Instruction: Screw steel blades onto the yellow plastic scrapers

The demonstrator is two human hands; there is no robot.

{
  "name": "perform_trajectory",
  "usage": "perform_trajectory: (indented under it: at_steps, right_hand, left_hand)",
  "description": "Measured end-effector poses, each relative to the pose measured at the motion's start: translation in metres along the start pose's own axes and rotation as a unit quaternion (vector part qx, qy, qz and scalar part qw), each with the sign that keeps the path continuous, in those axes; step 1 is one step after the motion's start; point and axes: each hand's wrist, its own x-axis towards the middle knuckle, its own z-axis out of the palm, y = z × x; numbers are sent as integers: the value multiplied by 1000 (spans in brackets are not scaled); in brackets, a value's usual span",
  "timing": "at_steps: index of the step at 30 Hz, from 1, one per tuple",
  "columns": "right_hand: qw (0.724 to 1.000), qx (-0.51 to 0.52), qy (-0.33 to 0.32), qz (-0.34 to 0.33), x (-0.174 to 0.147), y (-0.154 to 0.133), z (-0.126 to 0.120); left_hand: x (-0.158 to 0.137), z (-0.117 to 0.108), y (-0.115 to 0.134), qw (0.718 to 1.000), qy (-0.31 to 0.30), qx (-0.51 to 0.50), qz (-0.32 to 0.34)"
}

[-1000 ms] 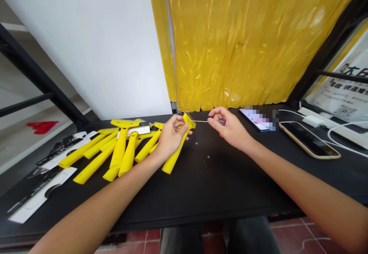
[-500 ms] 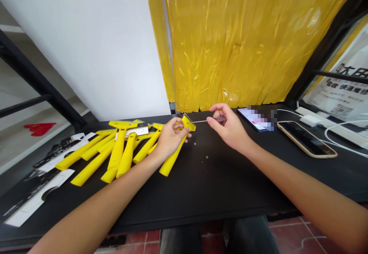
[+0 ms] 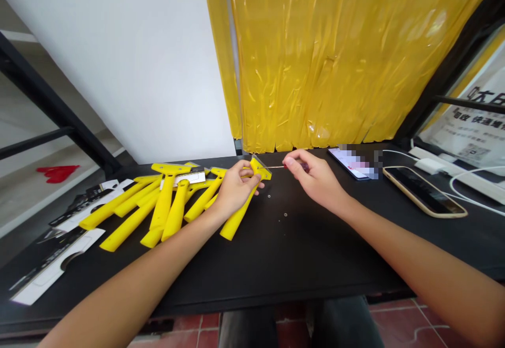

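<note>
My left hand is closed around the upper part of a yellow scraper, its head tilted up and its handle slanting down toward me. In my right hand is a screwdriver, its dark red handle mostly covered by my fingers. The thin shaft points left, and its tip meets the scraper's head; whether it sits in a screw is too small to tell. Two small metal rings or nuts, one a washer-like piece, lie on the black tabletop below my hands.
Several yellow scrapers are heaped left of my hands, beside black-and-white card sleeves. On the right lie a lit phone, a dark phone in a beige case and a white power strip with cables. A yellow plastic curtain hangs behind.
My right fingers have closed from a looser, raised pose onto the screwdriver's handle. My left hand and the scraper stay almost the same. The whole view has shifted slightly.
</note>
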Motion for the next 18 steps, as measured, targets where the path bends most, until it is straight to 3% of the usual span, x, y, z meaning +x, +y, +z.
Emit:
perform_trajectory:
  at_steps: [4, 8, 13, 18]
  right_hand:
    - [999, 43, 7, 18, 3, 1, -3]
    - [984, 148, 5, 104, 6, 0, -4]
    - [929, 302, -21, 214, 10, 7, -4]
    - [875, 373, -79, 297, 17, 23, -11]
  left_hand:
    - [1, -1, -1, 1000, 7, -1, -3]
    - [0, -1, 0, 1000, 5, -7, 2]
    - [-2, -4, 3, 999, -2, 39, 32]
    - [-3, -10, 9, 985, 29, 138, 100]
